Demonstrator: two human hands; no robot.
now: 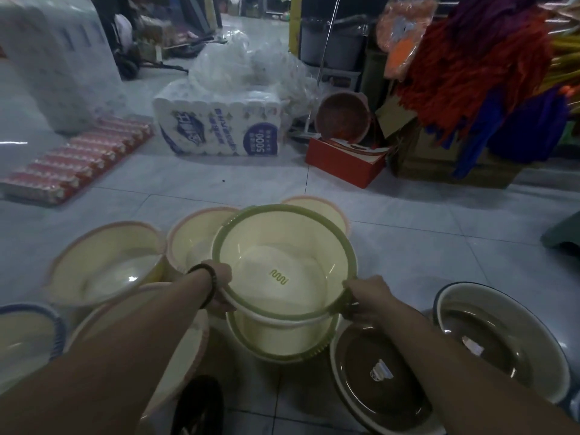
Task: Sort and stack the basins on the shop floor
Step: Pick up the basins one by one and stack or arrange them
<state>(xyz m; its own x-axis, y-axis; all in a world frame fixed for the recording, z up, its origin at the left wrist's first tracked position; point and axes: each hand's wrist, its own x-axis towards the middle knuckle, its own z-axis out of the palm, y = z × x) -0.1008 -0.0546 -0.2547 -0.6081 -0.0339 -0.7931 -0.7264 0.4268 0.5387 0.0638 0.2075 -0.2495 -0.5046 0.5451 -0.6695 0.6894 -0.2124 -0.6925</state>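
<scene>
Over floor basins, L hand (219, 285) & R hand (365, 293) grip green-rimmed basin (282, 277) rim (arms outstretched).

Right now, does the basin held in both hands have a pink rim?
No: the held basin has a green rim, gripped by the left hand and right hand on opposite sides.

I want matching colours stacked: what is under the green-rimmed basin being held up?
A second green-rimmed basin is right below the held basin. Only its near part shows; the rest and anything in it are covered.
</scene>
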